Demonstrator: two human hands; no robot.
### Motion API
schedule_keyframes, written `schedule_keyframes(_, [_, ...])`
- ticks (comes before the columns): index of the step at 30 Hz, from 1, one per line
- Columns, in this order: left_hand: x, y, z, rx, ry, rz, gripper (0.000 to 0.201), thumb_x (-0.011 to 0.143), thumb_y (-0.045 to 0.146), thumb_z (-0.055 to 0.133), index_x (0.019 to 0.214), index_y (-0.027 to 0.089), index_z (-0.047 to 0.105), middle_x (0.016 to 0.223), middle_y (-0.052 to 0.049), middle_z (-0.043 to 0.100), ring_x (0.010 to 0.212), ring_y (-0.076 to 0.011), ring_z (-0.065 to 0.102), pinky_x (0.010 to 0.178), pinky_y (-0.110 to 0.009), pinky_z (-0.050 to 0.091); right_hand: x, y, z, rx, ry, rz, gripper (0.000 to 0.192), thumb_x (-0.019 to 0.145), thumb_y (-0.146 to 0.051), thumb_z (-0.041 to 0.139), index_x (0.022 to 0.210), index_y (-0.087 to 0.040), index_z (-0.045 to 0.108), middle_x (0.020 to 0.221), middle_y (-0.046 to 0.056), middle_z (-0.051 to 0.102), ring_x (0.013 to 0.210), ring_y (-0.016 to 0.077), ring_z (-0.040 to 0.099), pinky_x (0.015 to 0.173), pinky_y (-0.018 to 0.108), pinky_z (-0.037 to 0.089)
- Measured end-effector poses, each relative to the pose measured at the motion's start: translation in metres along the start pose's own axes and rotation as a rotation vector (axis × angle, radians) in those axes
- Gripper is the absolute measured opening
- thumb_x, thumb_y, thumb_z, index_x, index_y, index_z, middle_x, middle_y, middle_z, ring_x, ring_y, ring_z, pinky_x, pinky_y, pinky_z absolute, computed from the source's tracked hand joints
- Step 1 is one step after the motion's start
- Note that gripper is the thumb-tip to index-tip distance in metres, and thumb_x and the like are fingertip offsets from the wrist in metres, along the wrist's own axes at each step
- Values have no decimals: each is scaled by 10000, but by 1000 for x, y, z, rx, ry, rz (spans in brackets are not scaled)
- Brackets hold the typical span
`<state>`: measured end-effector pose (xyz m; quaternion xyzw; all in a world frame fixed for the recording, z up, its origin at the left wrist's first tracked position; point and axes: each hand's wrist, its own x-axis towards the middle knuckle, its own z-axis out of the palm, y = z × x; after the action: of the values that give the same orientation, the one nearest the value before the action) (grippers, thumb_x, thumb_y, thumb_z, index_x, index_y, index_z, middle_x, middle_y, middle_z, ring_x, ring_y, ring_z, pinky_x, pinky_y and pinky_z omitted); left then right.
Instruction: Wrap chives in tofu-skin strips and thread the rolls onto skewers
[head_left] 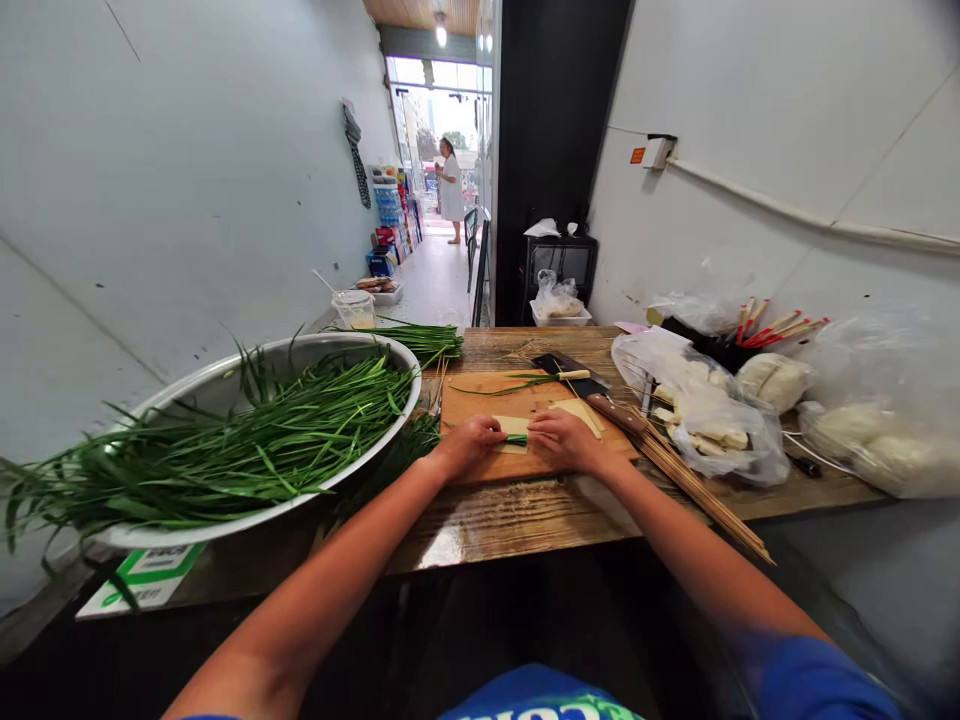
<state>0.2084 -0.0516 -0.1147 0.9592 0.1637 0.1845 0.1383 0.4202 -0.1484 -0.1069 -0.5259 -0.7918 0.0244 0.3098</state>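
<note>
On the wooden cutting board [480, 390] lies a pale yellow tofu sheet [510, 424] with a short bundle of green chives [517, 438] across it. My left hand [474, 446] pinches the left end of the sheet and chives. At the right end, the fingers of my right hand [564, 440] are pressed together on the same sheet. More tofu sheets [579, 412] lie just behind my right hand. Farther back, a finished-looking roll [574, 375] has long chive leaves trailing left from it. It rests by a cleaver with a dark blade and a wooden handle [616, 413].
A large metal bowl [414, 385] heaped with chives [285, 430] stands at left. Bamboo skewers [709, 492] lie to the right, beside a plastic bag of pale pieces [705, 410]. Red-tipped sticks [772, 325] stand behind. A person [451, 185] stands at the far doorway.
</note>
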Motion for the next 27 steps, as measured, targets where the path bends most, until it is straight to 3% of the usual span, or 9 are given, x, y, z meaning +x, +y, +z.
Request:
schedule_keyframes(5, [-2,-7,7,-20,43,44,308,887,249,381,951,199,679,877,-48,622,779,-130,531,721,-230,391,10,-6,19,-131,-88,6,135,775,-199,606,873,-172,695,855,71,645,818,158,553,714,258,425])
schedule_keyframes(11, [2,-2,4,30,1,52,308,892,256,384,915,186,682,850,-59,610,766,-135,523,715,-233,393,12,-9,17,-268,-161,-52,213,831,-180,513,696,-170,677,732,50,610,714,136,514,646,242,374])
schedule_keyframes(19, [-5,-2,-12,179,-95,128,266,892,233,418,1072,248,614,990,-34,585,910,-143,498,820,-235,373,9,-35,15,-511,-280,-137,193,838,-262,525,857,-108,640,830,122,591,851,226,496,744,348,372])
schedule_keyframes(27, [-8,9,-27,145,-82,211,266,870,266,433,1057,226,619,961,-61,560,898,-169,483,830,-268,385,10,-37,26,-607,-266,-131,227,838,-126,438,784,-94,656,776,138,598,796,235,492,658,351,355])
